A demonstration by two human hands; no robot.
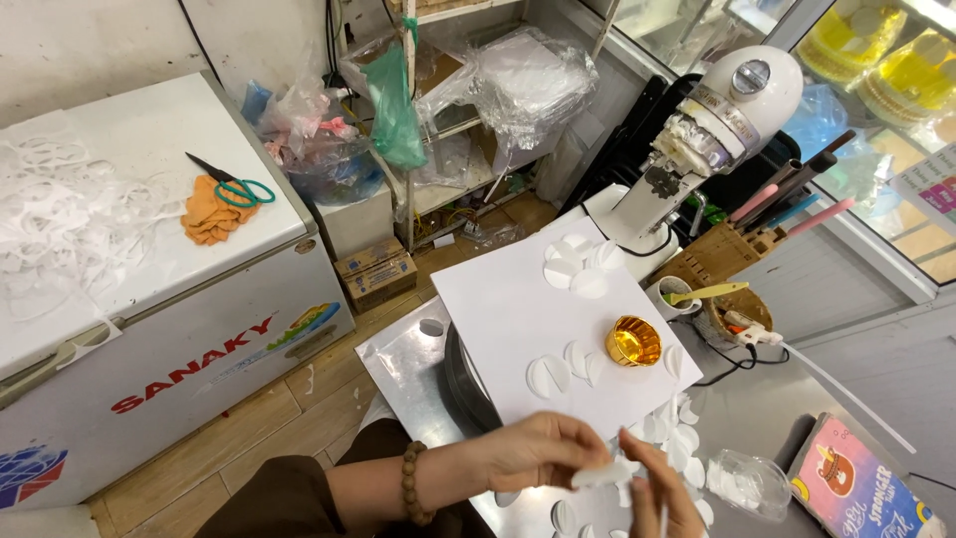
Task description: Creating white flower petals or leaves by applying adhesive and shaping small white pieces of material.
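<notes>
The fingers of the left hand (pixel 543 450) and of the right hand (pixel 662 493) met on one small white paper piece (pixel 605 472), each hand pinching an end of it, so both sets of fingers were clenched on the piece and it hung between them, just above the near edge of the desk (pixel 403 364). A brown bead bracelet (pixel 413 485) circled the left wrist. Around and under the fingers lay loose white paper discs (pixel 682 438), some overlapping. Just beyond the fingertips a large white sheet (pixel 508 309) rested on a dark round stand (pixel 466 384), with more folded discs on it near and far. A shiny gold foil cup (pixel 634 341) stood on the sheet, beyond the right fingers. To the right of that hand lay a clear plastic container (pixel 749 481) and a pink printed booklet (pixel 858 490). Farther out stood a white stand mixer (pixel 722 120), a wooden holder of tools (pixel 732 254) and a glue gun (pixel 749 329). Well to the left of the fingers, a white chest freezer (pixel 149 249) carried teal-handled scissors (pixel 231 183), an orange cloth (pixel 207 215) and white paper offcuts (pixel 60 224).
</notes>
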